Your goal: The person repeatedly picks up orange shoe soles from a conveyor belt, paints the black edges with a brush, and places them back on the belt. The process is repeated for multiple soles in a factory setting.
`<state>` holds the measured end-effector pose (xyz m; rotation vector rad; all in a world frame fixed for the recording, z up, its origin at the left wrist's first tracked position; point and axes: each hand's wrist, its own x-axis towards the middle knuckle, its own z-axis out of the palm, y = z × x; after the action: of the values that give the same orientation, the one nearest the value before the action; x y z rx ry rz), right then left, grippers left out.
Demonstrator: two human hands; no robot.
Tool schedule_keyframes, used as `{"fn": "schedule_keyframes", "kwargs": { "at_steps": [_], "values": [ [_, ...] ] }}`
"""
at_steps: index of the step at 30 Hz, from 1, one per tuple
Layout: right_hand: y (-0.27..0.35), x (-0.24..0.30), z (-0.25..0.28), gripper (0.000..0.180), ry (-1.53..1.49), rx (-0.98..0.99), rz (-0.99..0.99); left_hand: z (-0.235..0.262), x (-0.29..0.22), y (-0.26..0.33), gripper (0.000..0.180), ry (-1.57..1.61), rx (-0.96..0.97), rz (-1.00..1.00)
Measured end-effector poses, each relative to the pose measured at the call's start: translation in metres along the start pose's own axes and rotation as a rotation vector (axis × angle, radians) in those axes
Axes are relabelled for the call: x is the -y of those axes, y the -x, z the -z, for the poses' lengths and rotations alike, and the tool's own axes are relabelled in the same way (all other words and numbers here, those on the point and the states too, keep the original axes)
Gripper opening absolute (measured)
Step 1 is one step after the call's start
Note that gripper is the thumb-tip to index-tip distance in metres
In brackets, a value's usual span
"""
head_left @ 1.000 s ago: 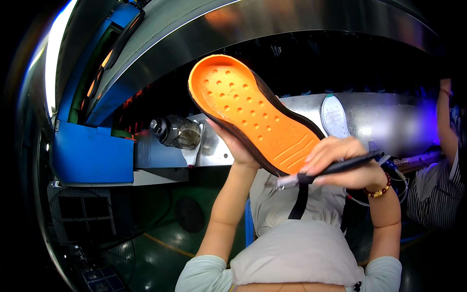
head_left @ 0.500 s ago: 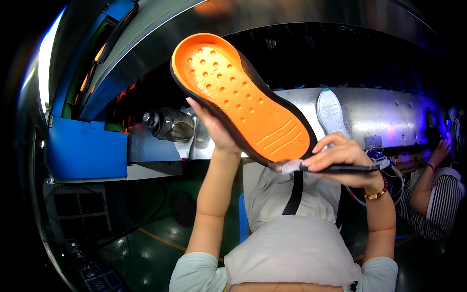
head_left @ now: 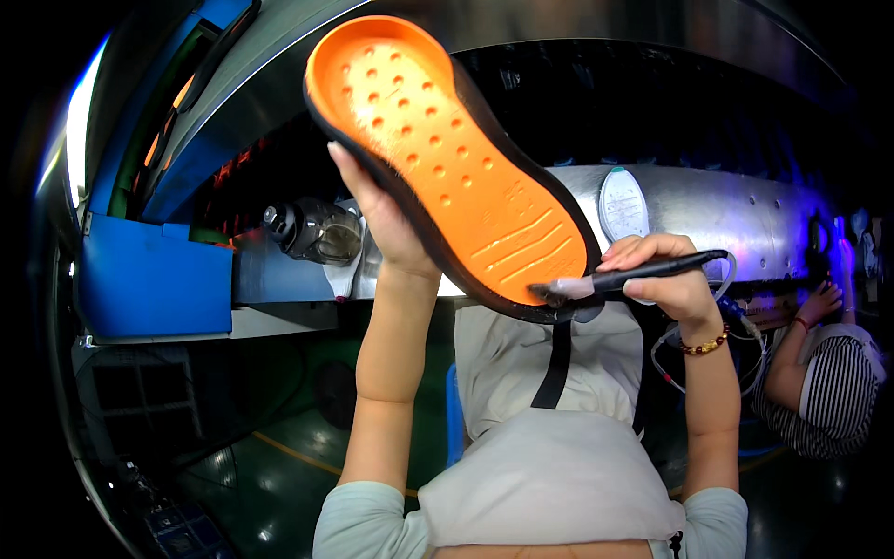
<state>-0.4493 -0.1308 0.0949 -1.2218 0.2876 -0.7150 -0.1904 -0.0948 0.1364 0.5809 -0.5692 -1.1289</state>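
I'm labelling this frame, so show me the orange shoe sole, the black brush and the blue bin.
Orange rubber shoe sole (head_left: 447,158): head view, middle of its dotted face.
Black-handled brush (head_left: 652,272): head view, mid handle.
Blue plastic bin (head_left: 154,279): head view, front wall.

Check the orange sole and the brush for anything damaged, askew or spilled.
Nothing stands out. The left hand holds the orange sole up tilted, its surface unbroken and its dark rim intact. The right hand holds the brush with its tip at the sole's lower edge. No drips or spills show.
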Motion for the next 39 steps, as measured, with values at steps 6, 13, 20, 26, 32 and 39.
{"fn": "schedule_keyframes", "kwargs": {
  "at_steps": [6,13,20,26,32,39],
  "values": [
    [-0.011,0.000,-0.045,0.017,-0.411,-0.173,-0.013,-0.007,0.030,0.053,0.067,0.423,0.301,-0.130],
    [0.000,-0.001,-0.064,0.018,0.285,-0.134,0.289,-0.008,0.019,0.068,0.053,0.256,-0.047,-0.146],
    [0.004,0.002,-0.075,0.019,0.022,-0.053,0.286,-0.002,0.016,0.060,0.049,0.333,0.051,-0.152],
    [-0.004,0.012,-0.077,0.019,0.239,0.091,0.259,0.004,0.012,0.056,0.050,0.301,0.105,-0.131],
    [-0.012,0.014,-0.061,0.019,0.252,-0.035,0.275,0.011,0.019,0.068,0.060,0.179,0.193,-0.052],
    [-0.016,0.024,-0.061,0.020,0.350,-0.082,0.243,-0.008,0.012,0.061,0.057,0.460,0.318,-0.054]
  ]
}}
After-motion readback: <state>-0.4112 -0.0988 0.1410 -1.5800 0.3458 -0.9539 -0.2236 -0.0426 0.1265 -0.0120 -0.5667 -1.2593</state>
